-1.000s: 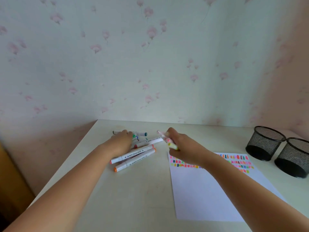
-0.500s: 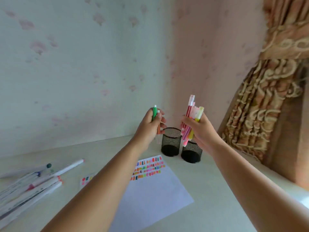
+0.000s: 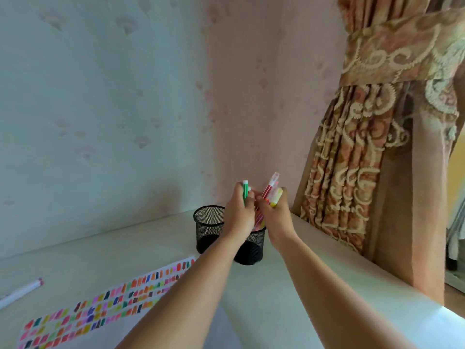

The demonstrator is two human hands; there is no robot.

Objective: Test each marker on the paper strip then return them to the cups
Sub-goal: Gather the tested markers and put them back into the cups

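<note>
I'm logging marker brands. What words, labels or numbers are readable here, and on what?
None readable.
On the white marker, any print is too blurred.
No legible label on the green marker in the left hand or the markers in the right hand.
The paper bears colour swatches only, no words.

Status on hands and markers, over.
Left hand grips green marker. Right hand grips marker bundle above right cup. No obstruction seen.

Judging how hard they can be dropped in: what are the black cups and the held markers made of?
The black cups look like matte wire mesh, probably metal: fine see-through grid walls. The held markers have smooth barrels, likely plastic; sheen too blurred to judge.
</note>
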